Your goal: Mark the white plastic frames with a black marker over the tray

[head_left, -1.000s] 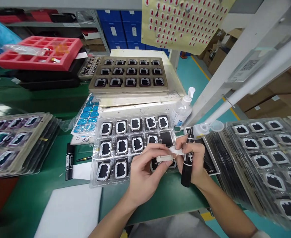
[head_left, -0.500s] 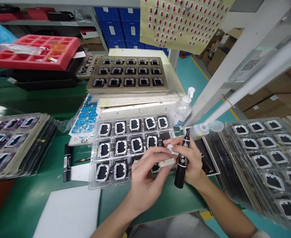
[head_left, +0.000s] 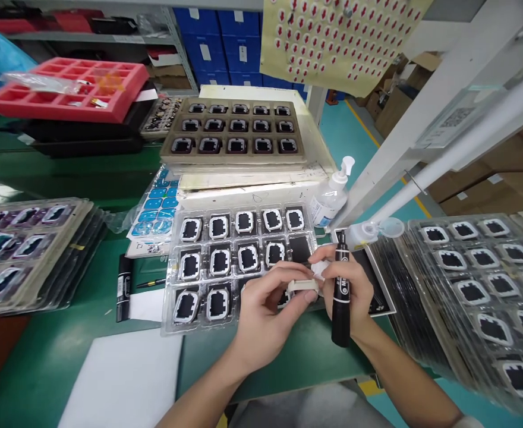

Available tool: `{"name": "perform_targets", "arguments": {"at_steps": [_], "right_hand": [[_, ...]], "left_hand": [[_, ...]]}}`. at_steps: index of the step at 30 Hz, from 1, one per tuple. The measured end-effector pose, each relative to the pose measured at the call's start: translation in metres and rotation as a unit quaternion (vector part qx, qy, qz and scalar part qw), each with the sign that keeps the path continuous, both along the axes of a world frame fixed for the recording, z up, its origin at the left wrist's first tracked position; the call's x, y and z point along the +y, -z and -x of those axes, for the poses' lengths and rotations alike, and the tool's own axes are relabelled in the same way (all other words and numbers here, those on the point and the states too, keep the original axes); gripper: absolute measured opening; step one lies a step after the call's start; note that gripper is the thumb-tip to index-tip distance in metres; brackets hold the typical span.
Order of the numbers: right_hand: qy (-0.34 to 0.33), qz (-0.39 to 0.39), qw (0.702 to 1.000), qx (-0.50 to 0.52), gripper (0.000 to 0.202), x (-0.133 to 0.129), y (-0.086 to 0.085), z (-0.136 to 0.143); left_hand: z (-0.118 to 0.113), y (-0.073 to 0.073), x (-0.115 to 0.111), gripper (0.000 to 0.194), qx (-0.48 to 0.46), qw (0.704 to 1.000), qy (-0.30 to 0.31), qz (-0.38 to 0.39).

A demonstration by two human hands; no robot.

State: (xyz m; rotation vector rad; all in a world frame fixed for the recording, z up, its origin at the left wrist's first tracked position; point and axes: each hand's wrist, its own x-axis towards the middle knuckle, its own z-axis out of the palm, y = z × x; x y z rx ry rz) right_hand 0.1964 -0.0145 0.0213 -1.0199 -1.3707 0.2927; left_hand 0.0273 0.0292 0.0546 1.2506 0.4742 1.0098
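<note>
My left hand point(head_left: 268, 318) pinches a small pale frame-like part point(head_left: 303, 288) between thumb and fingers, its edge turned toward me. Close beside it, my right hand point(head_left: 356, 288) grips a black marker pen point(head_left: 340, 324), tip up and uncapped. A bit of white wipe or tissue point(head_left: 319, 270) is also pinched in the right fingertips, near the part. Beneath the hands lies a clear plastic tray point(head_left: 204, 278) with rows of white-rimmed black pieces. Its right-hand cell in the middle row shows only a black insert point(head_left: 299, 248). My hands cover some front cells.
Stacked trays stand at left point(head_left: 76, 255) and right point(head_left: 415, 267). A brown tray point(head_left: 226, 157) sits behind. Right of the clear tray are a pump bottle point(head_left: 330, 199) and a small open-lidded bottle point(head_left: 364, 233). Another marker point(head_left: 123, 288) and a white foam sheet point(head_left: 125, 374) lie left.
My right hand has moved slightly right, away from the part, with the marker and wipe. The marker stands more upright. My left hand still holds the part.
</note>
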Motion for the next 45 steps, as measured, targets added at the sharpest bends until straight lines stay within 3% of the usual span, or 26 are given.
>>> {"name": "perform_targets", "arguments": {"at_steps": [8,16,27,35,45], "right_hand": [[-0.047,0.015,0.996,0.075,0.024,0.005,-0.017,0.003],[-0.048,0.043,0.989,0.131,0.026,0.001,-0.020,0.004],[-0.015,0.053,0.996,0.074,0.023,-0.004,-0.019,0.003],[-0.019,0.095,0.994,0.041,0.027,-0.004,-0.026,0.004],[-0.016,0.138,0.990,0.022,0.026,-0.003,-0.028,0.001]], "left_hand": [[-0.001,-0.003,0.004,0.010,-0.020,0.999,0.013,0.044],[0.000,-0.001,0.015,0.010,0.065,0.992,-0.072,0.085],[-0.005,0.005,0.015,0.015,0.059,0.993,-0.023,0.104],[-0.003,0.000,0.012,0.004,0.144,0.988,-0.016,0.061],[0.000,0.007,0.014,0.009,0.200,0.979,-0.036,-0.024]]}}
